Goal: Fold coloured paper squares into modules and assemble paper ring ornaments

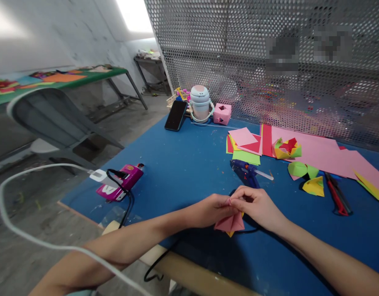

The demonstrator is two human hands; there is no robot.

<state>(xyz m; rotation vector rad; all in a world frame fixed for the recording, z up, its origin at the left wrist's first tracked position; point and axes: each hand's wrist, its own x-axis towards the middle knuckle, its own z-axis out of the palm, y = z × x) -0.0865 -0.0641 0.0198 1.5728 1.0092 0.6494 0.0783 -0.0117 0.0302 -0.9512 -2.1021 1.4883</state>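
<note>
My left hand (211, 210) and my right hand (256, 205) meet over the blue table (183, 164), both pinching a folded pink and yellow paper piece (230, 224) that hangs below the fingers. Just beyond the hands lies a blue glue gun (247, 172) with its nozzle pointing right. Folded paper shapes in green and yellow (303, 169), (314, 186) and a multicoloured one (287, 149) sit further right.
Pink, red and green paper sheets (312, 152) cover the back right. Red and black cutters (337, 193) lie right. A magenta power strip (120, 187) with cables sits left. A phone (176, 115), a jug (200, 102) and a pink paper cube (222, 113) stand by the perforated screen. A grey chair (53, 119) stands left.
</note>
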